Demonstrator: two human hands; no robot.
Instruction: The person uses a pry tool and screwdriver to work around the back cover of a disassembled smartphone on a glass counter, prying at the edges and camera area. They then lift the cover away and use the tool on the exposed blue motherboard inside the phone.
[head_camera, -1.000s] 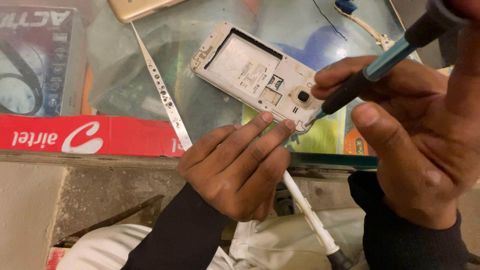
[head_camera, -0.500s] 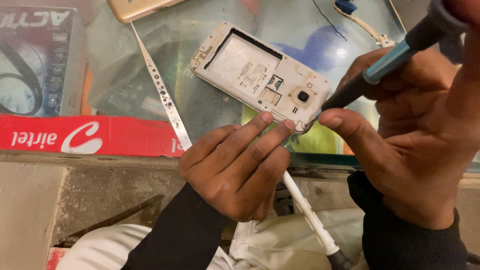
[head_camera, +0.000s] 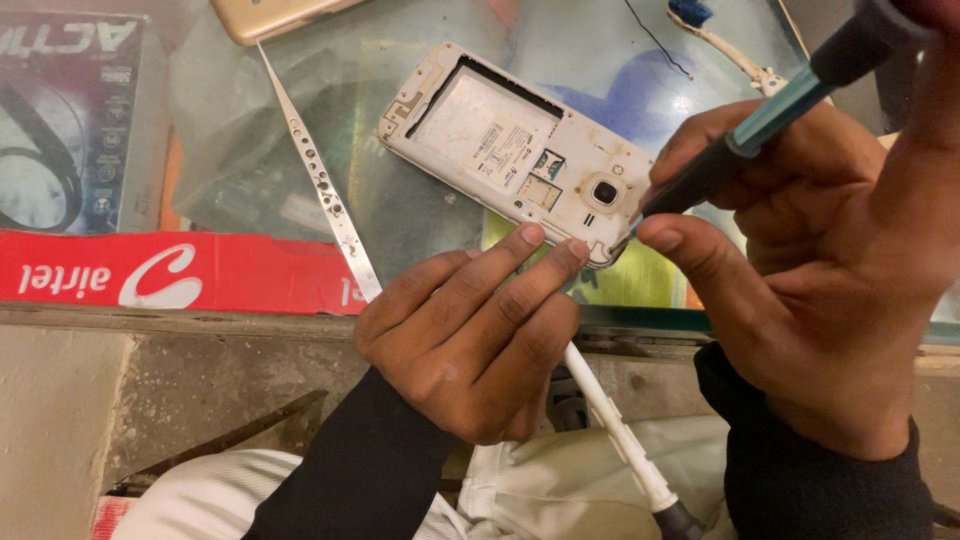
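Observation:
A white phone (head_camera: 500, 150) lies face down on the glass counter (head_camera: 420, 230) with its back cover and battery removed, camera end nearest me. My left hand (head_camera: 470, 340) rests on the counter edge, and its fingertips press against the phone's near edge. My right hand (head_camera: 810, 270) grips a screwdriver (head_camera: 770, 110) with a teal and black handle. The tip sits at the phone's lower right corner beside the camera lens, steadied by my thumb and forefinger.
A thin perforated metal strip (head_camera: 320, 180) lies diagonally on the glass left of the phone. A gold phone (head_camera: 270, 15) sits at the top edge. A dark headphone box (head_camera: 70, 120) is far left above a red banner (head_camera: 170, 270). A white cable (head_camera: 610, 420) runs below.
My right thumb and forefinger have shifted around the screwdriver shaft, as if twisting it. The tip stays at the same corner. The left hand and phone have not moved.

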